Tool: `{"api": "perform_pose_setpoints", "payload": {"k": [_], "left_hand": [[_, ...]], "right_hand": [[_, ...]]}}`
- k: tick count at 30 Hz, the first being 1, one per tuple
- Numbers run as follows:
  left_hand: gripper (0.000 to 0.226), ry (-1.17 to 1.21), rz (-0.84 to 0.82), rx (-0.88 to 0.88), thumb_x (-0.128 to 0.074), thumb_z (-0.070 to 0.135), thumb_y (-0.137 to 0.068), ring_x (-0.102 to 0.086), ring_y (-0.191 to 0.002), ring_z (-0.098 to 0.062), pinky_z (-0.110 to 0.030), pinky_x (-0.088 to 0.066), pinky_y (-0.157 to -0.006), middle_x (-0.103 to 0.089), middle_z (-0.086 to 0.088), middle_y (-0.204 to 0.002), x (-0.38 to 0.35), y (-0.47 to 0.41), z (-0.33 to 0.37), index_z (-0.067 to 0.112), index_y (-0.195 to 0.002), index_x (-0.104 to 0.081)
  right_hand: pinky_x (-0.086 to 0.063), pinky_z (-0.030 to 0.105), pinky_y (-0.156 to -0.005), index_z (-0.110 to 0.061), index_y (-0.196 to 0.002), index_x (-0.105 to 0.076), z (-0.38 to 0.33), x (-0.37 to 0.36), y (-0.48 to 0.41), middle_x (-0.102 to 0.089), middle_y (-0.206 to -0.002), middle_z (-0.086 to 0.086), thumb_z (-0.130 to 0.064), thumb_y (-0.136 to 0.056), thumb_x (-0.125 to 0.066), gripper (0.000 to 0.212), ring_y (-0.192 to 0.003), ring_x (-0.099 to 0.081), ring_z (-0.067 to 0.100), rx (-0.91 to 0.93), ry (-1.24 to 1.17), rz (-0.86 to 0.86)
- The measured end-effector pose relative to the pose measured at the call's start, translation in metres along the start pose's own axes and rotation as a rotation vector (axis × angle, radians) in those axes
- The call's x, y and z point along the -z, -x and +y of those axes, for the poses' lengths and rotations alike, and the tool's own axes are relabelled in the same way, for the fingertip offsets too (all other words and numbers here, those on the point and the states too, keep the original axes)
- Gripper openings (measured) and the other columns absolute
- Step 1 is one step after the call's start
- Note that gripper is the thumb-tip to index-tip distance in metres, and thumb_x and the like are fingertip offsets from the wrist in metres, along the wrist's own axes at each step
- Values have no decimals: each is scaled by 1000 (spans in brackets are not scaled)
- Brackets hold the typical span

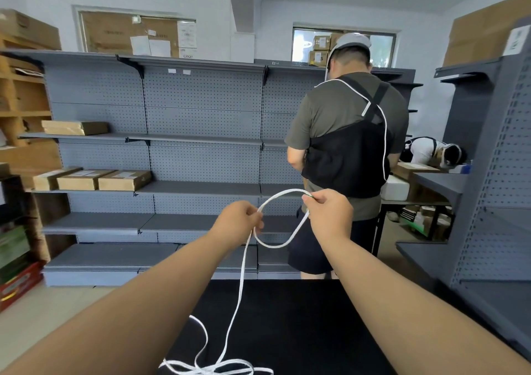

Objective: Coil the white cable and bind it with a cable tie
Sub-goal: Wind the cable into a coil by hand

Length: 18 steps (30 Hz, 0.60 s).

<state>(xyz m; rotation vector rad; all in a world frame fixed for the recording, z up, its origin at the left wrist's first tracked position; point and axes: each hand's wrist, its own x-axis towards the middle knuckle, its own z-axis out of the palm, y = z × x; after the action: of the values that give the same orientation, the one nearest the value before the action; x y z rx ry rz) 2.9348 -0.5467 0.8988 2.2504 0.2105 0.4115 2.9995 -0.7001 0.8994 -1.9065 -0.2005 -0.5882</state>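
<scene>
The left hand (241, 221) keeps a closed grip, thumb and curled fingers pinching the white cable (271, 247) where two strands cross. At 3 o'clock from it, slightly higher, the right hand (327, 211) pinches the same cable between thumb and fingertips, its other fingers curled in; a speck of green shows at that pinch (too small to tell what it is). Between the two grips the cable forms one smooth oval loop. The cable looks flat, matte and ribbon-like. From the left hand it drops toward 6 o'clock and lies in loose, tangled loops on the black, cloth-like worktop (287, 331). Beyond, at 12 o'clock, stand grey perforated metal shelves (201, 144) with brown cardboard boxes (123, 179) at 9 o'clock; a person (344, 133) stands, back turned, at 1 o'clock.
</scene>
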Motion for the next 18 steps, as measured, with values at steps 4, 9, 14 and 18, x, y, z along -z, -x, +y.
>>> {"api": "perform_pose_setpoints", "payload": {"k": [4, 9, 14, 18], "left_hand": [[19, 260, 256, 16, -48, 20, -96, -59, -64, -10, -25, -44, -58, -66, -1, -81, -8, -5, 7, 13, -83, -60], [15, 203, 363, -79, -50, 17, -94, -63, -77, -23, -31, -46, -63, -64, -5, -81, -11, -8, 14, 16, -82, -59], [18, -94, 306, -217, -50, 21, -95, -62, -88, -26, -39, -51, -79, -65, -8, -90, -6, -8, 21, 12, -102, -64], [20, -268, 264, -282, -50, 23, -96, -60, -87, -27, -37, -51, -76, -65, -10, -90, -7, -11, 29, 11, -104, -64]], "right_hand": [[-57, 47, -77, -22, -64, -62, 5, -7, 4, -68, -70, 4, -21, -82, -69, 20, -75, -68, 26, -159, -175, -72], [-57, 38, -81, -12, -69, -60, 13, -5, 7, -65, -78, 10, -11, -85, -68, 17, -76, -65, 22, -414, -402, -250], [-56, 36, -85, -12, -70, -60, 20, 8, 1, -64, -80, 10, -12, -86, -66, 17, -85, -63, 23, -359, -276, -420], [-52, 38, -81, -13, -86, -65, 19, 20, -5, -65, -85, 4, -20, -86, -66, 7, -84, -60, 19, -158, -53, -454]]}}
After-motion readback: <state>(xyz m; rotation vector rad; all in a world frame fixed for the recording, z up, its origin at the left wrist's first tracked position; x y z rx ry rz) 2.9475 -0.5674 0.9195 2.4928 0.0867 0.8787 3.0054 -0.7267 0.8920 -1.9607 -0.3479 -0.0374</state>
